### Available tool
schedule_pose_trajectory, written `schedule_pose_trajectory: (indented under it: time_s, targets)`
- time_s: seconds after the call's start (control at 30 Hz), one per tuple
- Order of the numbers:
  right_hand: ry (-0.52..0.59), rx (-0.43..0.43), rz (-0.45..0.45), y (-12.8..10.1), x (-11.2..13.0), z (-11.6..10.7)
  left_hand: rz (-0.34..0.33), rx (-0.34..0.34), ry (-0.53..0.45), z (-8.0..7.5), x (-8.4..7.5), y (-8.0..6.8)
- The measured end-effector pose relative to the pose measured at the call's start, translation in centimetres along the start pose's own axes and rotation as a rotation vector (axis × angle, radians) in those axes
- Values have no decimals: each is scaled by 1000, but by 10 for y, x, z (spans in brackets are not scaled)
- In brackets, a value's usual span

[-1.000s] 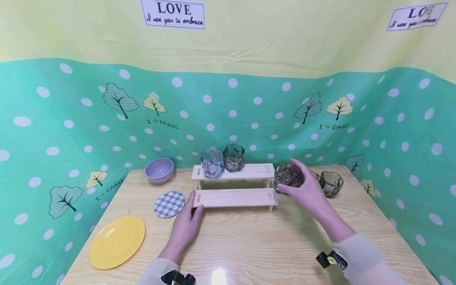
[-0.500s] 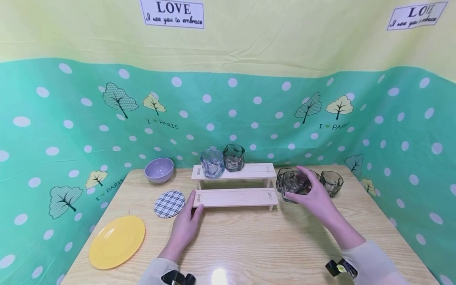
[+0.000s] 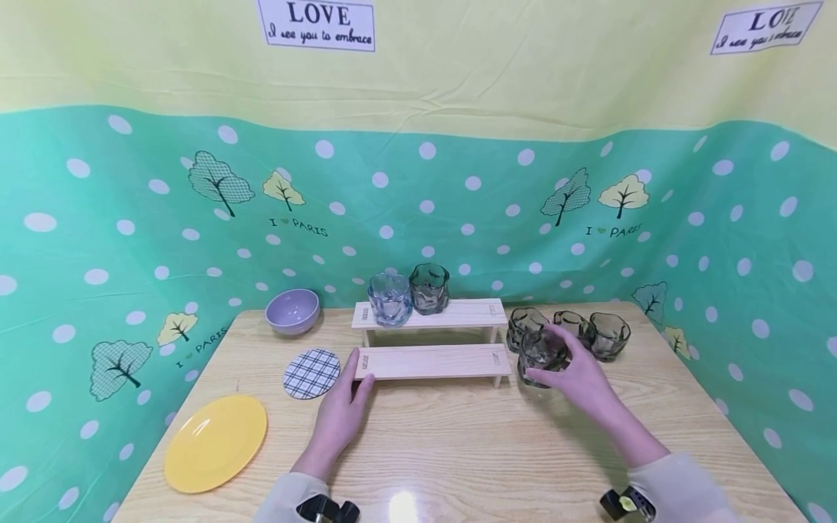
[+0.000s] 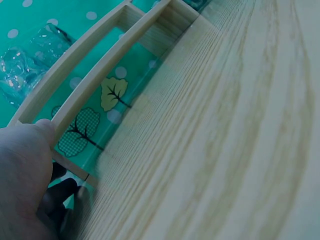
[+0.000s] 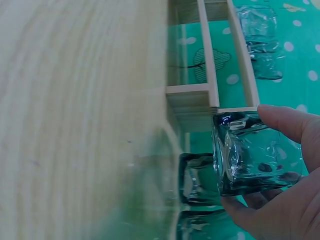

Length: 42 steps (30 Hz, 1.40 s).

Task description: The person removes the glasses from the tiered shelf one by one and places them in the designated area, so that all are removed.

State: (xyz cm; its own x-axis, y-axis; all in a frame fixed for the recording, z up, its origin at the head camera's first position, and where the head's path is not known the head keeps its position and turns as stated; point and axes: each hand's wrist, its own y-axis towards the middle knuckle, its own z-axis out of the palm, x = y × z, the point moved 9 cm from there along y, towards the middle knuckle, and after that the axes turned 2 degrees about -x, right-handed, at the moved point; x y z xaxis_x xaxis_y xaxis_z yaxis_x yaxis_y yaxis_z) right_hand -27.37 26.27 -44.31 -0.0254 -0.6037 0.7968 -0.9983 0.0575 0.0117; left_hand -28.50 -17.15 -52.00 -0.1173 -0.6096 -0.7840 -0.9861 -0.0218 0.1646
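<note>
The right hand grips a smoky glass tumbler right of centre in the head view, low over the table — just beside the wooden step shelf. The left hand lies open, fingertips touching the shelf's left end. Three more grey tumblers stand close behind, so a careless swing could knock glass on glass — or clip the shelf's corner.

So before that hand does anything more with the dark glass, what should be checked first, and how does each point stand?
1. Right hand grips the dark glass: ok, fingers and thumb wrap it.
2. Glass upright: ok.
3. Glass resting on the table: cannot tell, its base is hard to see.
4. Clearance from the three glasses behind: not ok, they stand very close.
5. Left hand steadies the wooden rack: ok, thumb touches its lower shelf end.
6. Free room on the rack: ok, only two glasses on top.
</note>
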Motion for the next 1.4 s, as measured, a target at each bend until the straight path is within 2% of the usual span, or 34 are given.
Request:
schedule_pose_trajectory:
  time_s: [0.27, 0.7, 1.4]
  targets:
    - [28, 10, 8, 2, -14, 10, 2, 2, 1, 1, 1, 1]
    - [6, 31, 32, 7, -26, 18, 1, 2, -7, 0, 2, 0]
    - [23, 35, 31, 10, -35, 19, -2, 5, -5, 1, 2, 0]
